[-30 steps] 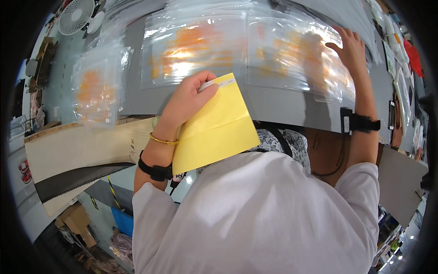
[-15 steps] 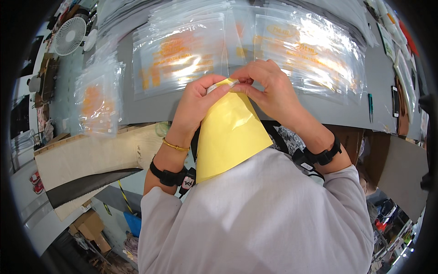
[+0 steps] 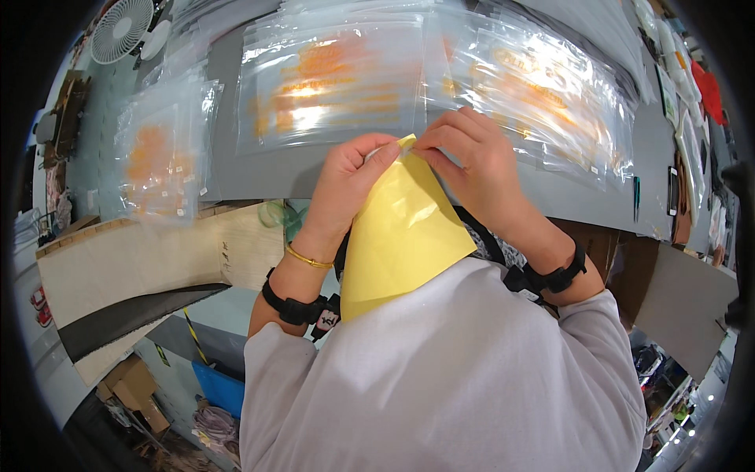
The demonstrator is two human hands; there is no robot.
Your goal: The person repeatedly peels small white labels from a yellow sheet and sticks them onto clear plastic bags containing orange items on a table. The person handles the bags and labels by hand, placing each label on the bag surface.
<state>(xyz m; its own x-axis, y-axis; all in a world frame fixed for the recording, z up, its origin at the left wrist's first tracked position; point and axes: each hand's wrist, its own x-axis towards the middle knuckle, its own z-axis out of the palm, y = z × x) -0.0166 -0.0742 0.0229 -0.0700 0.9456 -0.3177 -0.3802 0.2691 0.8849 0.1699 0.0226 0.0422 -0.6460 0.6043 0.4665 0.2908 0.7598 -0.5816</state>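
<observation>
A yellow paper sheet (image 3: 405, 228) hangs down over my lap, its wide lower edge against my shirt and its top narrowed to a creased tip. My left hand (image 3: 350, 177) is closed on its upper left edge, thumb on top. At the tip, my right hand (image 3: 476, 161) pinches with thumb and forefinger right against the sheet. A small whitish bit shows between the two hands; what exactly the right fingertips grip is too small to tell. Beyond my hands, clear plastic zip bags with orange print lie in a left stack (image 3: 334, 86) and a right stack (image 3: 543, 94).
More printed bags (image 3: 161, 157) lie at the grey table's (image 3: 275, 177) left end. A teal pen-like tool (image 3: 636, 197) and a dark phone (image 3: 672, 189) are at the right. A white fan (image 3: 122, 30) stands far left, and a pale wooden board (image 3: 149, 271) sits below the table's left edge.
My right fingers have shifted slightly right, off the whitish strip's middle toward the tip's edge. More of the yellow tip shows between my hands. The whole view has turned slightly.
</observation>
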